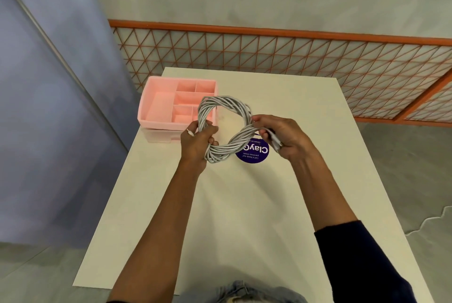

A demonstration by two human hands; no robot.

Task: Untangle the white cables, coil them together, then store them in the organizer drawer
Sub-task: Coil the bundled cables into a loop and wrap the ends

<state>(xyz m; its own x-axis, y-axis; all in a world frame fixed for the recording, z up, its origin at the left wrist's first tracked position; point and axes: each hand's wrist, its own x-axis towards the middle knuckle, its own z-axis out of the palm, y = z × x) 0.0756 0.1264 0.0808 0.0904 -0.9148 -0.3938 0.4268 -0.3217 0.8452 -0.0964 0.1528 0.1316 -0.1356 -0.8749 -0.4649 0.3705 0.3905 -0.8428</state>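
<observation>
A coil of white cables (228, 107), wound into a round loop, is held in the air above the white table (244, 205). My left hand (195, 143) grips the loop's left and lower side. My right hand (283, 136) pinches the right side of the loop, and a white plug end sticks out between its fingers. The pink organizer drawer (156, 107) stands open at the table's far left corner, with several compartments. The coil hangs partly in front of the drawer's right side.
A round purple sticker (254, 154) lies on the table under the coil. An orange wire-mesh fence (293, 58) runs behind the table. A blue-grey wall panel (49, 107) stands at the left.
</observation>
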